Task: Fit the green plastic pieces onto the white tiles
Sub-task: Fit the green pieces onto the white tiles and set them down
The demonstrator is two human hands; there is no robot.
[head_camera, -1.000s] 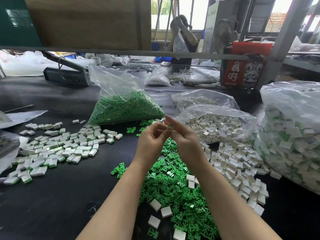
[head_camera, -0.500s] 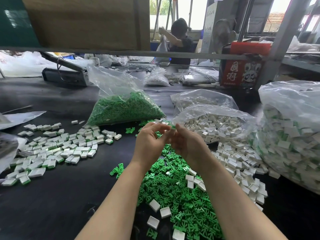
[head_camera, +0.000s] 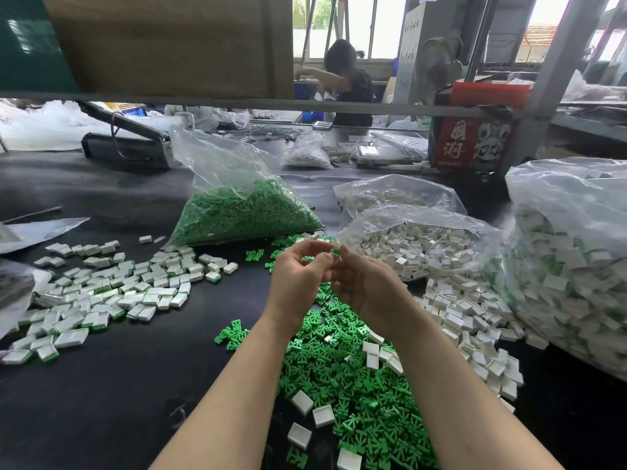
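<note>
While both hands meet above the bench [head_camera: 101,385], the left hand [head_camera: 298,279] and right hand [head_camera: 366,286] pinch one small tile with its green piece [head_camera: 336,251] at the fingertips. It looks light, stiff and a bit slick, best held by its edges. Loose green plastic pieces [head_camera: 339,368] lie just beneath the wrists, white tiles [head_camera: 468,320] to the right, and finished tiles [head_camera: 118,286] well off to the left.

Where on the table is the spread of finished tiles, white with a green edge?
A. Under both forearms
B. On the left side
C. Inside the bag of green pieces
B: the finished tiles lie loose at the left, while loose green pieces lie under the forearms.
</note>
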